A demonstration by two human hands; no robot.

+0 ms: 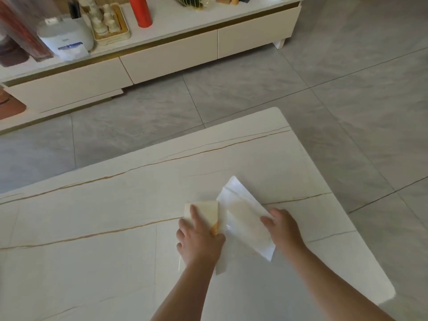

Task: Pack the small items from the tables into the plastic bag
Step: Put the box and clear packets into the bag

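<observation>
Lying flat on the pale marble-look table (pixel 92 228), the plastic bag (pixel 245 218) runs diagonally from upper left to lower right, clear and whitish, with its lower end reaching toward the person. Just beside its left edge sits a small cream-coloured rectangular item (pixel 205 210), with a yellow-orange bit showing at its lower right corner where it meets the bag.

From the head view, the left hand (pixel 199 239) rests on top of that cream item: the index finger is stretched forward along its surface, the other fingers are spread and curved down at the item's left side, and the thumb sits by the orange corner at the bag's edge. It presses or holds the item flat rather than lifting it. The forearm comes up from the bottom edge, nearly straight.

The right hand (pixel 281 230) lies on the bag's right edge, fingers curled over the plastic and pinching it against the table. Its forearm enters from the lower right, angled inward.

Beyond the table, across grey floor tiles (pixel 324 77), a low white cabinet (pixel 171 59) carries a red bottle (pixel 140 11).
</observation>
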